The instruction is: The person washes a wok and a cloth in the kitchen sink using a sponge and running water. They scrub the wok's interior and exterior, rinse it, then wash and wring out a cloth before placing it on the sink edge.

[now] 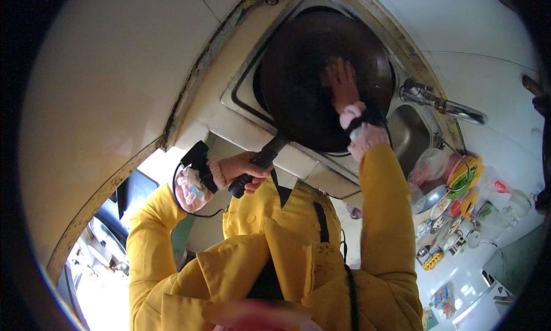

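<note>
A large dark wok (310, 60) rests over a stainless steel sink set into the corner counter. My left hand (247, 169) is closed around the black wok handle (269, 152) on the near side. My right hand (343, 83) reaches inside the wok with its fingers extended and slightly blurred; it seems to hold nothing. Whether the palm touches the wok's inner surface cannot be told. Both wrists carry black straps over light fluffy cuffs.
A metal faucet (460, 109) juts out at the right, above a smaller sink basin (407, 131). Beyond it are a yellow basket with greens (469, 174), a metal bowl (431, 199), plastic bags and crockery. Tiled walls enclose the corner. A cable hangs from my left wrist.
</note>
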{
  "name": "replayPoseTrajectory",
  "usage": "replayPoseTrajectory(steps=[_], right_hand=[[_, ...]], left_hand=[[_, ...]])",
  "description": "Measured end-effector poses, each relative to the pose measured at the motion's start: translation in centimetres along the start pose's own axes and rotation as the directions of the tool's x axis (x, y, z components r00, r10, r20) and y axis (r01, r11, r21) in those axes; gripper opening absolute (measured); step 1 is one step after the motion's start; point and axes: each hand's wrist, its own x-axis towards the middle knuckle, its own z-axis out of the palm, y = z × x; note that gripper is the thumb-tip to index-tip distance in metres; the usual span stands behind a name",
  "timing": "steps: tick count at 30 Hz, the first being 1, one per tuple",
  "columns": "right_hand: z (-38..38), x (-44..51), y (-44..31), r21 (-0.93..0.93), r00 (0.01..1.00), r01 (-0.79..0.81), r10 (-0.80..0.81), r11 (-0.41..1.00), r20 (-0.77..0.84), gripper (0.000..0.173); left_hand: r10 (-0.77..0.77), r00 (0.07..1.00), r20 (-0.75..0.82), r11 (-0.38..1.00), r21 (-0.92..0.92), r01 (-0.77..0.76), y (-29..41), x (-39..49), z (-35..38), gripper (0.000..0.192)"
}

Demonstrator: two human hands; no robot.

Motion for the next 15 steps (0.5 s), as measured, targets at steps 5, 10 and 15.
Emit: replayPoseTrajectory(steps=[5, 10, 15], right_hand=[[3.3, 4.3, -6.5, 0.323, 0.957, -0.059, 0.146, 0.944, -0.252, 0.068], [1.1, 2.3, -12.5, 0.583, 0.978, 0.119, 0.007, 0.804, -0.209, 0.057], [-2.1, -5.3, -11.7, 0.823, 0.979, 0.171, -0.190, 0.542, -0.078, 0.049]], left_hand=[[-0.023, 0.992, 0.121, 0.999, 0.029, 0.020, 0.1, 1.2, -0.9, 0.025], [-0.074, 0.985, 0.158, 0.997, 0.012, 0.073, 0.6, 1.9, -1.3, 0.025], [-0.009, 0.980, 0.198, 1.000, -0.009, 0.011, -0.1, 2.1, -1.0, 0.032]])
